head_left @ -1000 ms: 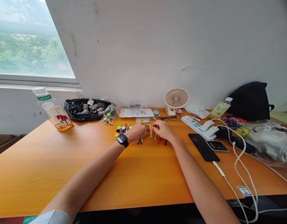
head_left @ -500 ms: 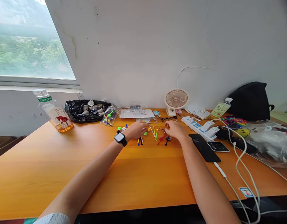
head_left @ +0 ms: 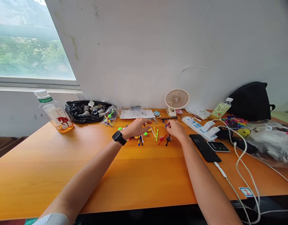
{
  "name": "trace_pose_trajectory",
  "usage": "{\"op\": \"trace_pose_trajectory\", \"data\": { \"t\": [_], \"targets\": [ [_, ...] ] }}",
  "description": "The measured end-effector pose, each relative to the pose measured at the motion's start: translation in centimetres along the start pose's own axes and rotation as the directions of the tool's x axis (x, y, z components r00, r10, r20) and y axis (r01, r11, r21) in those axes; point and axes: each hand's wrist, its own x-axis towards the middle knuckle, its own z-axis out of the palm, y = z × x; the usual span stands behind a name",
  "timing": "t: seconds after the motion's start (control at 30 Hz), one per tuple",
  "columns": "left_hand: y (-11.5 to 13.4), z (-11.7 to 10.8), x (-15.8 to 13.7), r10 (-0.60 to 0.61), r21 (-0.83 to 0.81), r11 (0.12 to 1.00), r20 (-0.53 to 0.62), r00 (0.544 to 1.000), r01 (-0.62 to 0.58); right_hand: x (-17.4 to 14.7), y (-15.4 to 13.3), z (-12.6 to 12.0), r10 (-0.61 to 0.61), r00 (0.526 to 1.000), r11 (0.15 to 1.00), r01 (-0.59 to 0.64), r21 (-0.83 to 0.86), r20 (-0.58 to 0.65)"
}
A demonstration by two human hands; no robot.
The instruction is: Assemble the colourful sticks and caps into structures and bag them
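My right hand [head_left: 176, 128] pinches a small blue plastic arrow [head_left: 165, 123], lifted at a slant above the table. My left hand [head_left: 138, 127] hovers over small plastic pieces, thumb and fingers apart, holding nothing that I can see. Between the hands lie a green arrow [head_left: 156, 135], a yellow arrow [head_left: 154, 130] and a red arrow [head_left: 161, 139]. A black arrow with a round base [head_left: 168, 140] lies just below my right hand. Near my left hand are a green round piece [head_left: 145, 134] and several dark and coloured arrows, partly hidden by the hand.
A clip fan [head_left: 177, 99], papers [head_left: 136, 114] and a bag of coloured pieces [head_left: 109, 116] stand behind. At left are a drink bottle [head_left: 55, 112] and a black plastic bag [head_left: 75, 115]. A power strip [head_left: 197, 127], phone [head_left: 205, 147] and cables lie right.
My right hand has raised the blue arrow, which now tilts upward. My left hand has drifted slightly left, with its thumb and fingers spread wider.
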Motion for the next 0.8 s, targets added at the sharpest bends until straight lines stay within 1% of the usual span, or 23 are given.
{"op": "trace_pose_trajectory", "data": {
  "t": [0.03, 0.07, 0.1, 0.17, 0.2, 0.23, 0.27, 0.3, 0.33, 0.4, 0.53, 0.6, 0.63, 0.7, 0.77, 0.8],
  "targets": [
    [0.1, 0.1, 0.1, 0.004, -0.011, 1.000, -0.015, 1.000, -0.004, 0.1, -0.5, 0.0, -0.008, 0.999, 0.993, 0.013, 0.117, -0.040],
    [0.1, 0.3, 0.1, 0.006, -0.028, 1.000, -0.033, 0.999, -0.007, 0.1, -1.1, 0.0, -0.018, 0.998, 0.962, 0.032, 0.272, -0.055],
    [0.3, 0.5, 0.2, 0.011, -0.053, 0.998, -0.051, 0.999, -0.013, 0.0, -1.9, 0.1, -0.038, 0.999, 0.895, 0.051, 0.443, -0.038],
    [0.5, 0.9, 0.2, 0.032, -0.121, 0.992, -0.078, 0.996, -0.041, -0.3, -3.3, 0.4, -0.128, 0.990, 0.674, 0.049, 0.738, 0.052],
    [0.7, 1.1, 0.3, 0.048, -0.164, 0.984, -0.089, 0.995, -0.062, -0.6, -4.0, 0.6, -0.183, 0.979, 0.565, 0.030, 0.824, 0.090],
    [0.8, 1.3, 0.3, 0.064, -0.206, 0.975, -0.098, 0.993, -0.083, -0.8, -4.5, 0.8, -0.224, 0.968, 0.481, 0.012, 0.876, 0.109],
    [0.9, 1.5, 0.4, 0.077, -0.238, 0.966, -0.110, 0.991, -0.101, -1.0, -4.9, 1.0, -0.253, 0.960, 0.423, -0.001, 0.906, 0.119],
    [1.0, 1.6, 0.4, 0.088, -0.258, 0.959, -0.123, 0.989, -0.117, -1.2, -5.2, 1.1, -0.266, 0.956, 0.386, -0.010, 0.922, 0.122],
    [1.0, 1.6, 0.4, 0.095, -0.267, 0.955, -0.136, 0.986, -0.129, -1.3, -5.3, 1.2, -0.273, 0.954, 0.368, -0.018, 0.930, 0.127],
    [1.0, 1.7, 0.4, 0.099, -0.268, 0.954, -0.149, 0.984, -0.137, -1.5, -5.4, 1.4, -0.287, 0.946, 0.375, -0.033, 0.926, 0.150],
    [1.0, 1.8, 0.3, 0.066, -0.292, 0.951, -0.129, 0.990, -0.101, -1.6, -5.4, 1.4, -0.338, 0.916, 0.462, -0.041, 0.886, 0.218],
    [0.9, 2.0, 0.2, 0.065, -0.286, 0.954, -0.095, 0.993, -0.090, -1.5, -5.3, 1.6, -0.363, 0.902, 0.504, -0.020, 0.863, 0.233],
    [0.9, 2.1, 0.2, 0.067, -0.275, 0.958, -0.080, 0.995, -0.087, -1.4, -5.2, 1.8, -0.363, 0.905, 0.529, 0.002, 0.849, 0.223],
    [0.6, 2.2, 0.2, 0.060, -0.246, 0.966, -0.067, 0.996, -0.074, -1.1, -4.8, 2.2, -0.319, 0.931, 0.610, 0.057, 0.790, 0.179],
    [0.1, 2.4, 0.1, 0.033, -0.208, 0.977, -0.075, 0.997, -0.048, -0.7, -4.2, 2.8, -0.237, 0.964, 0.753, 0.104, 0.649, 0.121],
    [-0.1, 2.5, 0.1, 0.020, -0.181, 0.983, -0.074, 0.997, -0.033, -0.5, -3.8, 3.0, -0.202, 0.974, 0.834, 0.118, 0.539, 0.100]
  ]
}}
